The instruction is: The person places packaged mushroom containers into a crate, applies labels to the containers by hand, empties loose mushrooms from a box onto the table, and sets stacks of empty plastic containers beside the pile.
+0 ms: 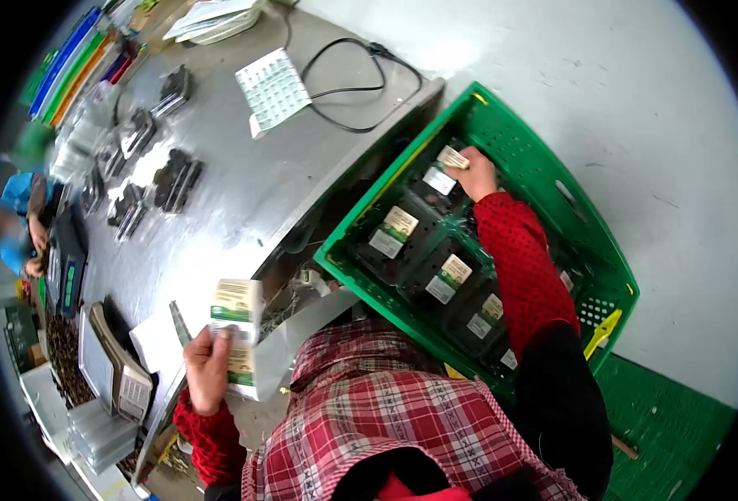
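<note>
My left hand [208, 369] pinches a strip of printed labels [233, 302], cream and green, whose pale backing [298, 327] trails off to the right. Inside a green plastic crate [582, 204], my right hand [474, 175] has its fingers closed on a label [452, 157] at the lid of a dark clear-lidded container [423, 190]. Whether that label is fully stuck down cannot be seen. Several more dark containers lie in the crate, each with a cream-and-green label [400, 221] and a white one [385, 244].
A metal table [218, 175] holds several dark packs [177, 179], a printed sheet [273, 90], a black cable [348, 42] and a scale [118, 367]. Another person's hands [36, 250] are by a second scale [66, 263]. Green matting [669, 426] covers floor at lower right.
</note>
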A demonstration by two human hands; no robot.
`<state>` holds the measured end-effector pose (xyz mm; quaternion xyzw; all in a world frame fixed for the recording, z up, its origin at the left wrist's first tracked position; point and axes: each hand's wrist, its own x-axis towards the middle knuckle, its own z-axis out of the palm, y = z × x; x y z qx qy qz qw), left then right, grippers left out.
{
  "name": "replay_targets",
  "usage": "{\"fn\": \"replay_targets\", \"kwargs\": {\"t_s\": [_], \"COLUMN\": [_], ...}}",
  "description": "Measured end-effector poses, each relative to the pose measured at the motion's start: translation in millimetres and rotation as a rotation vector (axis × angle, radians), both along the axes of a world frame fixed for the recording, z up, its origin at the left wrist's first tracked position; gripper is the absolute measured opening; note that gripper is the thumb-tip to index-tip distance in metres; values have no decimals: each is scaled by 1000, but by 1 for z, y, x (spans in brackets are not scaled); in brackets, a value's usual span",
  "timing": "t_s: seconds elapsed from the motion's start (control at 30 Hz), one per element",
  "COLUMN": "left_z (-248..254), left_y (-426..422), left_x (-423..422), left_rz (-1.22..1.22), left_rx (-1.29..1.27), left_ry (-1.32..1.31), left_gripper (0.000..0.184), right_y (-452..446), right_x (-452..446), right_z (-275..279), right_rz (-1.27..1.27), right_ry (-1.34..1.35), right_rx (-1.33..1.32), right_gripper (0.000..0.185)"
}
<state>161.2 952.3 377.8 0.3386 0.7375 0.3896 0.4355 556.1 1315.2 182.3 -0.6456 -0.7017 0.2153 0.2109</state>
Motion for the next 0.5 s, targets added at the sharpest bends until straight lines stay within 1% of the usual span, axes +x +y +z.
{"fn": "replay_targets", "kwargs": {"t_s": [0.03, 0.07, 0.1, 0.13, 0.17, 0.2, 0.23, 0.27, 0.3, 0.33, 0.37, 0.4, 0.43, 0.47, 0.5], "left_z": [0, -6, -18, -27, -27, -30, -34, -35, -40, -41, -44, -46, -45, -48, -52], "left_y": [0, 1, 7, 13, 22, 34, 42, 45, 48, 49, 51, 54, 58, 59, 60], "left_x": [11, 21, 29, 36, 44, 47, 45, 44, 44, 40, 38, 35, 27, 19, 11], "left_rz": [-43, -83, -128, -171, -178, -193, -221, -258, -258, -293, -265, -227, -262, -268, -273], "left_rx": [23, 45, 95, 132, 212, 305, 339, 371, 398, 347, 380, 414, 534, 575, 616], "left_ry": [-18, -28, 84, 192, 237, 274, 279, 274, 237, 243, 251, 258, 384, 421, 459], "left_gripper": [18, 16, 13, 11, 11, 14, 15, 16, 15, 13, 10, 9, 10, 11, 12], "right_y": [-5, -5, -16, -13, -17, -42, -70, -108, -132, -147, -153, -160, -168, -176, -183], "right_x": [-8, -14, -29, -28, -30, -58, -85, -116, -142, -159, -172, -185, -197, -209, -221], "right_z": [11, 12, 32, 35, 40, 80, 107, 148, 168, 164, 161, 156, 152, 151, 151], "right_rz": [-32, -26, -78, 22, 51, 114, 312, 417, 627, 708, 809, 817, 782, 746, 749], "right_ry": [-248, -305, -396, -315, -30, 283, 529, 717, 600, 589, 547, 633, 699, 765, 750], "right_rx": [-108, -78, 177, 261, 228, -11, -188, -434, -359, -419, -320, -377, -410, -451, -438], "right_gripper": [58, 70, 73, 73, 66, 55, 49, 50, 49, 46, 37, 28, 23, 19, 17]}}
